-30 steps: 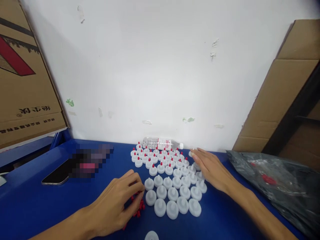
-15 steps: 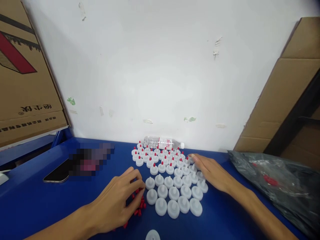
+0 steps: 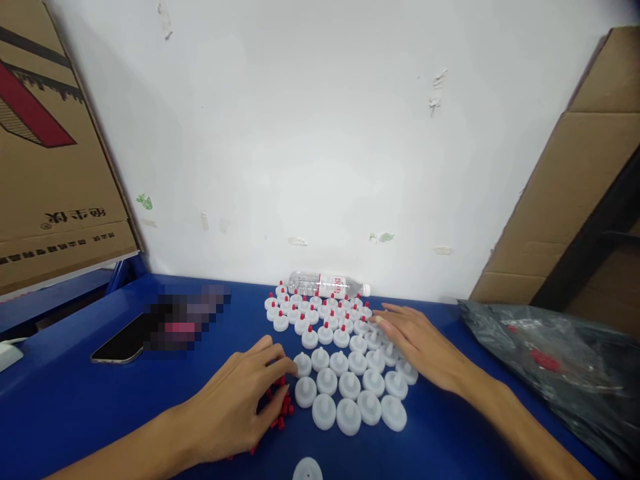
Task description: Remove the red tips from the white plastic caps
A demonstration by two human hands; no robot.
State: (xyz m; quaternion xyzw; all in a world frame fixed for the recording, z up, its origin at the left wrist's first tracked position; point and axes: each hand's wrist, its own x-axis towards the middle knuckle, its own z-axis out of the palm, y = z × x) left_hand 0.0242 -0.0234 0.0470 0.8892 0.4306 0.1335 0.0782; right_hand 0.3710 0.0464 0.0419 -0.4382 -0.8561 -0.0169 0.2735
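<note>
My left hand point(image 3: 245, 393) is bent over a small pile of red caps point(image 3: 286, 405) at the front of the table. Its thumb and index finger are a little apart, with red showing between them; no held cap can be made out. My right hand point(image 3: 425, 343) reaches across the right side of a group of round white nozzle lids point(image 3: 349, 385). Its thumb and index finger close around the tip of one lid, where a red cap stood a moment ago. Lids in the far rows carry red caps point(image 3: 327, 325) on their nozzles; the near rows have bare nozzles.
A clear plastic bottle point(image 3: 325, 285) lies behind the lids against the white wall point(image 3: 320, 133). A phone point(image 3: 120, 340) rests at left on the blue table point(image 3: 200, 363). A grey plastic bag point(image 3: 560, 380) lies at right, cardboard point(image 3: 550, 200) behind it. One lid point(image 3: 307, 469) sits apart in front.
My right hand has moved slightly left, its fingertips now covering a red-capped nozzle. My left index finger has stretched away from the thumb, opening a gap over the red caps.
</note>
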